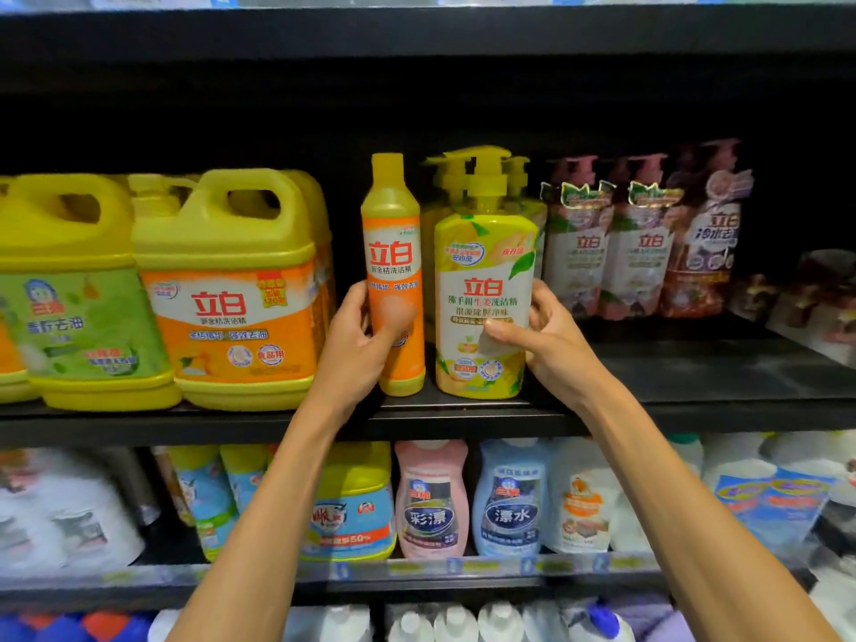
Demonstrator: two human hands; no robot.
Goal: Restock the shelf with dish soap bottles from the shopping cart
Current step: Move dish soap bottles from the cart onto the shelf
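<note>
While both bottles stand at the shelf front edge, both hands on them. Left hand grip clamped on slim orange bottle, thumb across the label, fingers behind. Right hand grip clamped on yellow pump bottle, thumb on front label, fingers round the right side. Both upright, bases on or just above the shelf, can't tell which. Just beside each other, narrow gap between. More pump bottles stacked right behind the held one. Big jugs just left of the orange bottle, dark pouches to the right. Cart not in view.

Step, by judgement: seating or facing up the two bottles in their rows; placement nearly done.

Risks:
- Orange bottle tall, narrow base. Releasing before it sits flat, or brushing it with the wrist on withdrawal, likely tips it forward off the edge.
- Pushing pump bottle back too hard could knock the row behind; pump heads may snag each other.
- Both sitting close to the lip: any nudge outward means a drop.
- Sideways shove left could jam the orange bottle against the jug and tilt it.
</note>
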